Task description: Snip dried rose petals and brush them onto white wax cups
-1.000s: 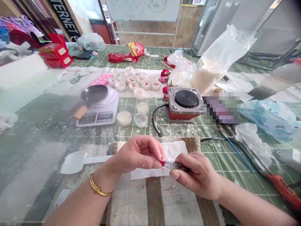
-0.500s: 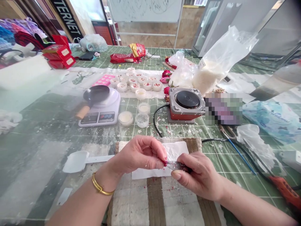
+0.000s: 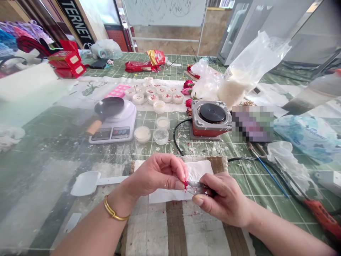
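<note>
Left hand (image 3: 157, 176) curled, thumb and fingertips pinched shut on a small red petal scrap (image 3: 184, 183) right at the tip of the scissors (image 3: 195, 186). Right hand (image 3: 223, 199) closed around those scissors, handles hidden inside the fist, only the short metal blades showing, pointing left and meeting the scrap between the two hands. Blades nearly together; whether fully shut, cannot tell. Scrap tiny, deep red, ragged, mostly covered by the left fingertips. Both hands held just above a white paper sheet (image 3: 197, 170) lying on a striped woven mat (image 3: 176, 227), with red crumbs scattered on both. Gold bangle (image 3: 113, 212) on the left wrist. Farther back on the green gridded table (image 3: 53, 149): a white kitchen scale (image 3: 114, 128) carrying a small black pan (image 3: 109, 106), a red-and-silver hot plate (image 3: 211, 119), a cluster of small white cups (image 3: 157, 93), a white plastic scoop (image 3: 86, 183). Readable writing: "TERNET" in white on a dark sign (image 3: 76, 17) at upper left; blue packet print at right too blurred to read.
</note>
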